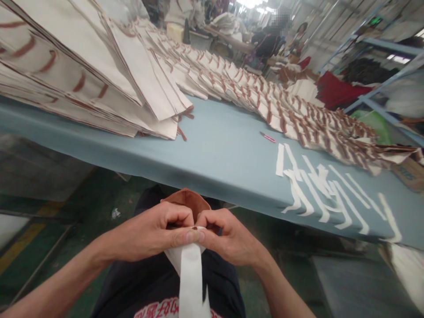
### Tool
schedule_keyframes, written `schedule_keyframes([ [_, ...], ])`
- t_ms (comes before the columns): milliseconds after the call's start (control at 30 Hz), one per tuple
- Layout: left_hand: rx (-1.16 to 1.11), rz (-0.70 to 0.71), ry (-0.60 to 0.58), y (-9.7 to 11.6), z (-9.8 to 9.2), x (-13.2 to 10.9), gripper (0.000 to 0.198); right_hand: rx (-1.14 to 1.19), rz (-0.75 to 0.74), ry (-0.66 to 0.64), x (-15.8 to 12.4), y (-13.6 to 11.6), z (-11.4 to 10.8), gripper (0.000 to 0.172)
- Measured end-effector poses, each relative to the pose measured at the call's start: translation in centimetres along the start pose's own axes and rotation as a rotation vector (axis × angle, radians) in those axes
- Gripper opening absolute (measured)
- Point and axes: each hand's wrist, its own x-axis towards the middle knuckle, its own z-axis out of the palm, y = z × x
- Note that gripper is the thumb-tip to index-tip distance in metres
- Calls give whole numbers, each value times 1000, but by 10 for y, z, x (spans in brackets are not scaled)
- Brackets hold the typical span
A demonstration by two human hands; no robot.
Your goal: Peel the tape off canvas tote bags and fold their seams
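My left hand [167, 229] and my right hand [221, 232] meet in front of my body, thumbs side by side. Both pinch a white fabric piece with a brown part [186, 198] that rises behind the fingers. From under the thumbs a white strip [191, 278] hangs down toward my lap. Exactly how the strip joins the fabric is hidden by the fingers. More loose white strips [311, 185] lie on the blue-green table at the right, some drooping over its front edge. A small pink-handled tool [267, 137] rests beyond them.
Stacks of cream fabric pieces with brown loops [99, 79] cover the table's left end. A long overlapping row of similar pieces [258, 95] runs along the back. The table [212, 154] edge lies just ahead of my hands. A metal shelf [374, 101] stands right; people sit farther back.
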Motion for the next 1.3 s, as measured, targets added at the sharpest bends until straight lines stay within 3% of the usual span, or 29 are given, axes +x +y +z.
schedule_keyframes([
  [367,-7,109,-26,-7,-7,1,48,233,43,6,8,20,3,67],
  [633,116,21,-120,-3,-14,-8,43,200,61,3,3,25,3,66],
  [867,93,-32,-115,-4,-16,-9,30,150,45,45,3,19,2,65],
  [1067,55,-52,-55,-6,-10,-4,45,119,59,58,4,19,2,66],
  [1300,62,-41,-40,-8,-7,-2,49,100,72,39,2,19,3,64],
])
